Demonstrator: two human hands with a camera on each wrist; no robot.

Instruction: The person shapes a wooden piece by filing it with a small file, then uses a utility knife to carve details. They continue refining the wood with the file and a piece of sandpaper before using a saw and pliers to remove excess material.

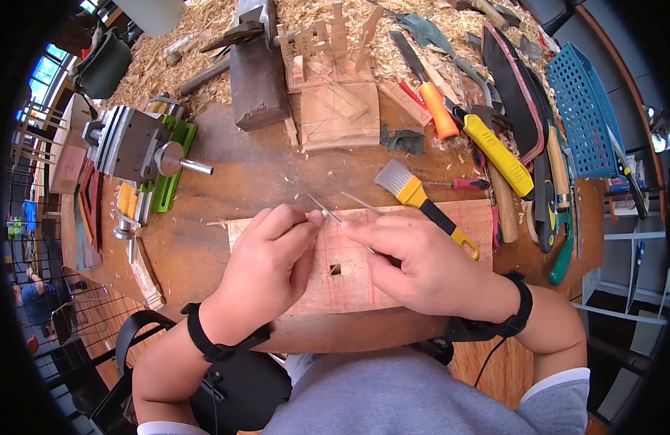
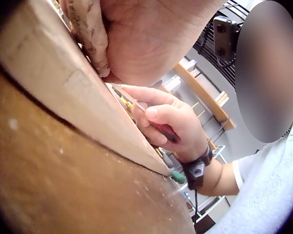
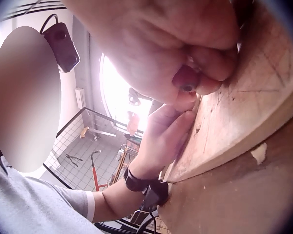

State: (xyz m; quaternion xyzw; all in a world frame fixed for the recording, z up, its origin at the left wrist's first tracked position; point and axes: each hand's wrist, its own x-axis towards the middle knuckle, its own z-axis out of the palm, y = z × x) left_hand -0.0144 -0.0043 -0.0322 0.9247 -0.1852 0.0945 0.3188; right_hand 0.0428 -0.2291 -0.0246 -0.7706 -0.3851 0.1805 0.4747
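Note:
In the head view my right hand grips a slim tool with a thin metal shaft. Its red and dark handle shows inside that hand in the left wrist view. My left hand has bent fingers, its fingertips beside the shaft; I cannot tell whether they pinch something small. A second thin rod juts out past the right fingers. Beneath both hands lies a pale wooden board with red pencil lines and a small square hole.
A yellow-black brush lies by the board's far edge. A vise with green parts stands left. Wooden blocks and wood shavings fill the back; a yellow-handled tool and blue basket are right.

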